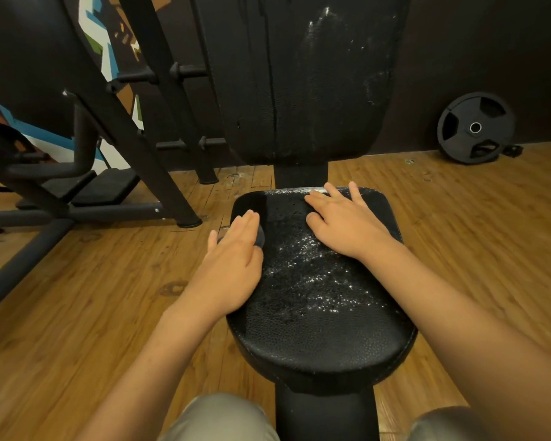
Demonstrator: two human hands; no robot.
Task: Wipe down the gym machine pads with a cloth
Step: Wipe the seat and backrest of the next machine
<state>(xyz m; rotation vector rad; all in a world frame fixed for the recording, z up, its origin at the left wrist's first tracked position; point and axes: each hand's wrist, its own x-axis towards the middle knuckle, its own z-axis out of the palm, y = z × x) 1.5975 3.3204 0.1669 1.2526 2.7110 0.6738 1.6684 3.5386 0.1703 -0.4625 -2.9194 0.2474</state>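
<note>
A black textured seat pad point(318, 319) lies below me, speckled with white flecks across its middle. Behind it rises the black back pad point(299, 78), cracked and streaked white on its right side. My left hand point(233, 262) presses a dark cloth point(259, 237) onto the seat's left edge; only a small dark corner of the cloth shows past my fingers. My right hand point(344, 224) rests flat on the seat's far right part, fingers spread, holding nothing.
A wooden floor point(102, 297) surrounds the seat. Black machine frame bars point(134, 132) and a footplate stand at the left. A black weight plate point(475, 127) leans on the dark wall at the right. My knees show at the bottom edge.
</note>
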